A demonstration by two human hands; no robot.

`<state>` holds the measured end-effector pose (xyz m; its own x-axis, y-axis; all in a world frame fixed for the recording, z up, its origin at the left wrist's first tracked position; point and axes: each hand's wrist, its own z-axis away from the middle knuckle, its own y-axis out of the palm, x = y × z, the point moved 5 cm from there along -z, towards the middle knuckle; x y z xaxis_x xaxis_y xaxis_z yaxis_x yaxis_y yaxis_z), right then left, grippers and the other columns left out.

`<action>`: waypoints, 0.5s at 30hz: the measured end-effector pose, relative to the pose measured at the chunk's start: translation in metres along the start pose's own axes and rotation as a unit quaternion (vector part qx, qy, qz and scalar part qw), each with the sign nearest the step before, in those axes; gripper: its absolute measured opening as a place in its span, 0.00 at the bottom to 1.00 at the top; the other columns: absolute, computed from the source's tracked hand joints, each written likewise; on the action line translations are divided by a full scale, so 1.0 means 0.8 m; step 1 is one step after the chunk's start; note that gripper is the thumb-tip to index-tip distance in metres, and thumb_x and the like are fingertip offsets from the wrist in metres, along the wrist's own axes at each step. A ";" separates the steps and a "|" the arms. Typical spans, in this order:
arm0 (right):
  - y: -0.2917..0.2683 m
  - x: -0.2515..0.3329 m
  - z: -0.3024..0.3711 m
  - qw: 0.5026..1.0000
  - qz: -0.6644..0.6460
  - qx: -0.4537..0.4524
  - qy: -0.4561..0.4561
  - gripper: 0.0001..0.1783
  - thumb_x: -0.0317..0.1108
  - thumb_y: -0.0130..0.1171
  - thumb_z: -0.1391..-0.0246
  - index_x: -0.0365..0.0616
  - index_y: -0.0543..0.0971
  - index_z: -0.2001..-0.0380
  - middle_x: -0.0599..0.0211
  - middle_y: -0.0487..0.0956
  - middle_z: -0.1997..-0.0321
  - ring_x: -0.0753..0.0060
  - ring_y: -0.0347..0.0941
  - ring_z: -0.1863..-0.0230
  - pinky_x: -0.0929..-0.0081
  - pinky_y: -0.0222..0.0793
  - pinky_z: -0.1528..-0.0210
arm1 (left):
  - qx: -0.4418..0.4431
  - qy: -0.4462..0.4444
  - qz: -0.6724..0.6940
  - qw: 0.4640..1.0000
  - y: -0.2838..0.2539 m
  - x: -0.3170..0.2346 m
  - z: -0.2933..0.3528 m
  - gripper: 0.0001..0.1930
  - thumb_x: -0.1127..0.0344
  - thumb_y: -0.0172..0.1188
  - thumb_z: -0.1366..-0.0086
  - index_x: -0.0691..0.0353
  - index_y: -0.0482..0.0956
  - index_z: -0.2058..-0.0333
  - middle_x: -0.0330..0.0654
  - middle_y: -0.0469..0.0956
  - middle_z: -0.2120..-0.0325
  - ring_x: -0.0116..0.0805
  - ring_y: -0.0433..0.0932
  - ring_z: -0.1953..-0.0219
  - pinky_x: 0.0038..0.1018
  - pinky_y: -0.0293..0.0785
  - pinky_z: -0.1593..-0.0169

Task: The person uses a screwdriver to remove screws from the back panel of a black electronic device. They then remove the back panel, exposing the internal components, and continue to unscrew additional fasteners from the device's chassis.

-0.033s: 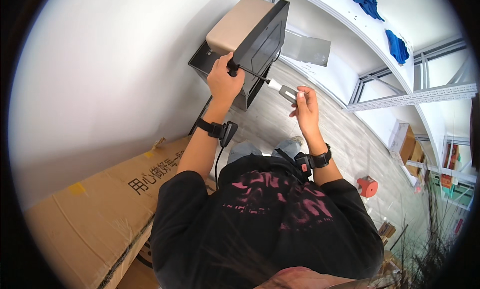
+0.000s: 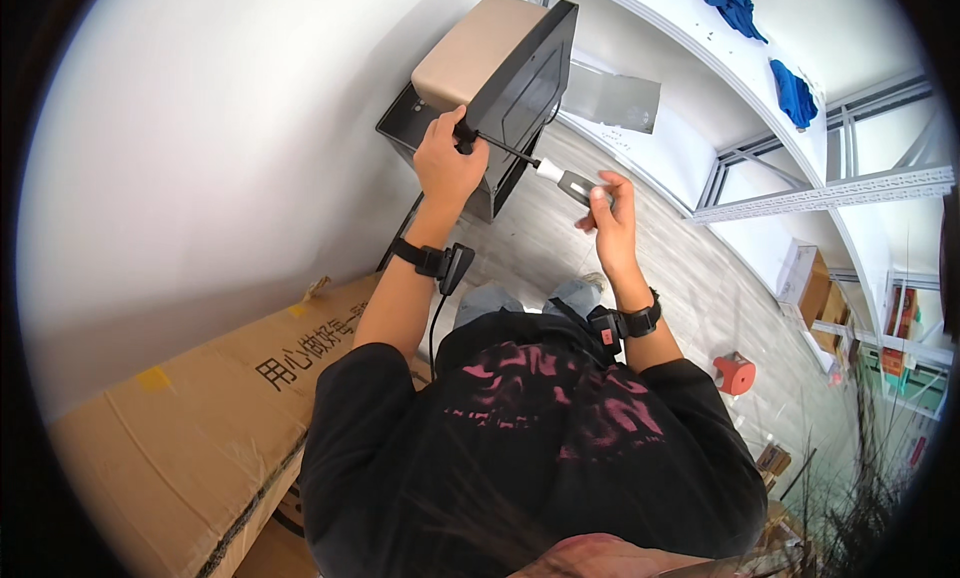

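Observation:
My right hand (image 2: 612,208) holds the grey end of a screwdriver's handle (image 2: 570,184) between thumb and fingers, some fingers loosely curled. The screwdriver's thin dark shaft slants up to the left, with its tip at a small black part (image 2: 466,132). Around that part my left hand (image 2: 448,156) is closed, thumb and fingers at the lower corner of an upright black panel (image 2: 520,73). The panel adjoins a rounded beige, box-shaped body (image 2: 478,48). Beneath both is a black base (image 2: 405,113). The tip's exact contact is hidden by my left fingers.
A white wall (image 2: 200,158) rises on the left above a large cardboard box (image 2: 190,408). White shelving (image 2: 820,198) curves along the right, with blue cloths (image 2: 795,93) on it. On the grey wood-look floor (image 2: 660,268) stands a small red object (image 2: 735,374).
My right thumb and fingers have shifted slightly around the screwdriver's handle. My left hand and the black panel look unmoved.

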<state>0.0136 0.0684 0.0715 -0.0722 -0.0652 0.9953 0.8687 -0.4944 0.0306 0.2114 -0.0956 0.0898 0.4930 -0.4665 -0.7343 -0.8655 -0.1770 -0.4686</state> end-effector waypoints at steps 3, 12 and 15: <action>-0.001 0.008 0.000 0.998 -0.026 -0.024 -0.060 0.26 0.28 0.54 0.44 0.42 0.58 0.44 0.61 0.61 0.55 0.76 0.67 0.68 0.79 0.72 0.76 | 0.006 0.008 -0.014 1.000 0.000 -0.005 0.002 0.22 0.71 0.63 0.57 0.60 0.76 0.58 0.38 0.76 0.71 0.30 0.74 0.74 0.26 0.73 0.67; -0.001 0.010 -0.002 0.995 -0.015 -0.033 -0.096 0.28 0.27 0.55 0.46 0.44 0.58 0.44 0.61 0.61 0.55 0.78 0.66 0.73 0.82 0.69 0.80 | 0.000 0.008 -0.011 1.000 0.002 -0.002 -0.001 0.21 0.71 0.63 0.56 0.60 0.76 0.59 0.38 0.76 0.72 0.31 0.74 0.75 0.26 0.73 0.68; 0.000 0.018 0.001 0.994 -0.023 -0.015 -0.107 0.28 0.28 0.56 0.46 0.44 0.58 0.43 0.61 0.61 0.55 0.78 0.67 0.73 0.81 0.70 0.78 | 0.003 0.016 -0.013 1.000 0.001 -0.003 0.000 0.21 0.71 0.63 0.56 0.61 0.76 0.59 0.38 0.76 0.72 0.31 0.74 0.75 0.26 0.73 0.68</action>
<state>0.0131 0.0685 0.0859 -0.0032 0.1425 0.9898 0.8519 -0.5180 0.0773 0.2097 -0.0942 0.0910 0.5122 -0.4896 -0.7056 -0.8518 -0.1847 -0.4902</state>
